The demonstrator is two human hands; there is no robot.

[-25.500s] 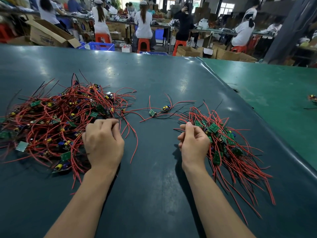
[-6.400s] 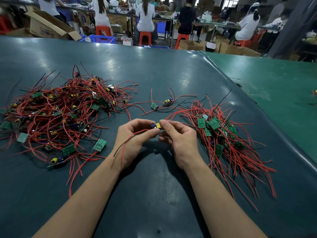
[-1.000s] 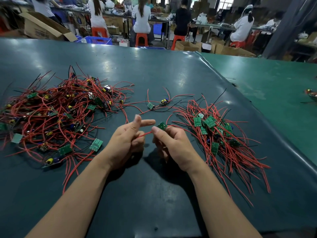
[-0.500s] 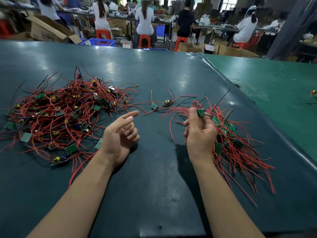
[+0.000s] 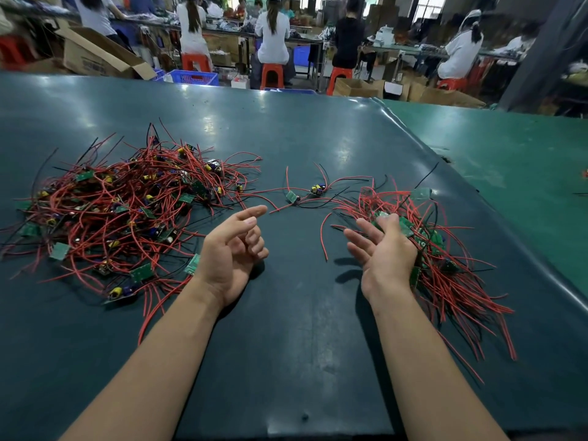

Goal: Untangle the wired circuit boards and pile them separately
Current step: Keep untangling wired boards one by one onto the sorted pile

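A big tangled heap of small green circuit boards with red and black wires (image 5: 127,211) lies on the left of the dark green table (image 5: 296,338). A neater pile of sorted boards (image 5: 445,259) with wires trailing toward me lies on the right. My left hand (image 5: 232,249) hovers palm-up between them, fingers loosely spread, holding nothing. My right hand (image 5: 381,249) rests at the sorted pile's left edge with fingers straight, its fingertips by a green board (image 5: 405,226) on top of the pile. Two loose wired boards (image 5: 305,194) lie behind my hands.
A lighter green table (image 5: 509,160) adjoins on the right, with a raised seam between them. Beyond the table's far edge, several people sit on orange stools at benches, with cardboard boxes (image 5: 95,55) and a blue crate (image 5: 194,78) on the floor.
My right hand carried the freed board right to the sorted pile and let it go, fingers now straightened. My left hand stayed open in the middle.
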